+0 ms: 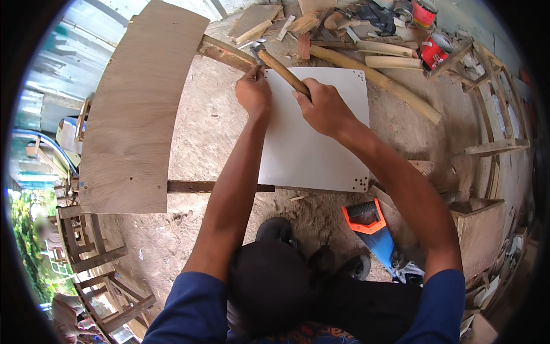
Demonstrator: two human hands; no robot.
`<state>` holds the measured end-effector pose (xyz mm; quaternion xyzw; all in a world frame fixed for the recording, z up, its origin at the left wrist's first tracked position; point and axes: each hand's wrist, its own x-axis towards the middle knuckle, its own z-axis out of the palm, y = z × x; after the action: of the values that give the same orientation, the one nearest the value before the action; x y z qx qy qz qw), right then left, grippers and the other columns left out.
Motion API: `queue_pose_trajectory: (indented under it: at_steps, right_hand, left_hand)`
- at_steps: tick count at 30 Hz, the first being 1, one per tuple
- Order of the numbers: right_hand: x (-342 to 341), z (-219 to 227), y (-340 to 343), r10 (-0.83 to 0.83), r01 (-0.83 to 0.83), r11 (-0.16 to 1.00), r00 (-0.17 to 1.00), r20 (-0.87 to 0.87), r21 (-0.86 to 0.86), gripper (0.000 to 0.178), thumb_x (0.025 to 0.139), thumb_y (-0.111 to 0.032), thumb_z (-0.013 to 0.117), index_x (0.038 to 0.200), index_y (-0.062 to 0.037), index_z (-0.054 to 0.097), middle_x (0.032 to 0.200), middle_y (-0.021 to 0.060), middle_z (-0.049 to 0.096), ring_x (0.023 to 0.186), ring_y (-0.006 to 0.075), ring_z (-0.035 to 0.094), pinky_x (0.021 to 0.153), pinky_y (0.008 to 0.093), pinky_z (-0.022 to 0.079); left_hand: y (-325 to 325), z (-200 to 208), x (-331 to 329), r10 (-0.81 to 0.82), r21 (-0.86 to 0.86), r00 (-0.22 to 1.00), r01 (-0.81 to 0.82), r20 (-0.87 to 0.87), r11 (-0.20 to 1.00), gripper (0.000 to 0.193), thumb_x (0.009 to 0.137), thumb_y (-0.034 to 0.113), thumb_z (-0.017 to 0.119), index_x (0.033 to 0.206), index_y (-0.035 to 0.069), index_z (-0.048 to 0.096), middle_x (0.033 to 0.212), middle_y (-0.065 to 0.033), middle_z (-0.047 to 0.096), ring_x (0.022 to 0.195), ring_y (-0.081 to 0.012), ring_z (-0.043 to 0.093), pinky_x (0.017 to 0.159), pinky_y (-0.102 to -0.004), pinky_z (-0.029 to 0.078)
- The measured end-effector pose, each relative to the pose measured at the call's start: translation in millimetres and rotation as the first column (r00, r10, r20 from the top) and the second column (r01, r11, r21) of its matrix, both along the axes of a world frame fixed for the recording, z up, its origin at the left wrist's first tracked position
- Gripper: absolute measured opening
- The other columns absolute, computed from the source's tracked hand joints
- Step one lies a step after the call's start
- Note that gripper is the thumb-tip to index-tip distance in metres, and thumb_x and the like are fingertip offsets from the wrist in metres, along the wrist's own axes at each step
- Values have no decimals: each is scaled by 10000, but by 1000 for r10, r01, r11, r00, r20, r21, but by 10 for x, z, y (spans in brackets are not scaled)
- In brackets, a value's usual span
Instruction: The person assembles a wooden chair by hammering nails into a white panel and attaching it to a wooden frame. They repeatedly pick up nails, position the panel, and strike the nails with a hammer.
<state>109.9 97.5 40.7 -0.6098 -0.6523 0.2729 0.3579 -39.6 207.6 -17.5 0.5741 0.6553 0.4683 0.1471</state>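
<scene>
Just past the centre of the view, toward 1 o'clock, lies the white panel, groups of dark dots at its right-hand corners. The right hand, at 1 o'clock, is wrapped firmly round the wooden handle of a hammer, whose head sits at 12 o'clock, close to the other hand. That left hand, between 11 and 12, has its fingers drawn together at the panel's upper left corner, beside a wooden rail; whether they pinch anything small, I cannot tell. A broad plywood sheet stretches out at 10 o'clock.

Of the containers, two red cans stand toward 2 o'clock: the lower can is open-topped, its contents not readable; the upper can is near the rim of the view. Between 3 and 4 o'clock is a wooden box, open above, its inside too dark to read. A handsaw with an orange handle lies at 4 o'clock.
</scene>
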Motion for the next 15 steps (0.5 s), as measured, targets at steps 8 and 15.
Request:
queue_pose_trajectory:
  at_steps: [8, 15]
  right_hand:
    - [-75, 252, -2, 34, -31, 996, 999, 33, -88, 273, 979, -184, 556, 971, 88, 571, 887, 326, 663, 893, 489, 665, 807, 528, 536]
    - [-104, 63, -49, 20, -23, 997, 999, 37, 76, 245, 981, -180, 561, 964, 64, 567, 802, 295, 652, 799, 486, 651, 711, 521, 512]
  left_hand:
    - [3, 14, -15, 12, -19, 999, -11, 44, 1000, 229, 917, 258, 677, 1087, 141, 776, 861, -182, 727, 761, -346, 711, 698, -406, 536]
    - [-52, -34, -10, 50, -8, 997, -50, 56, 999, 240, 909, 271, 687, 1083, 128, 771, 877, -178, 729, 780, -351, 710, 716, -408, 543]
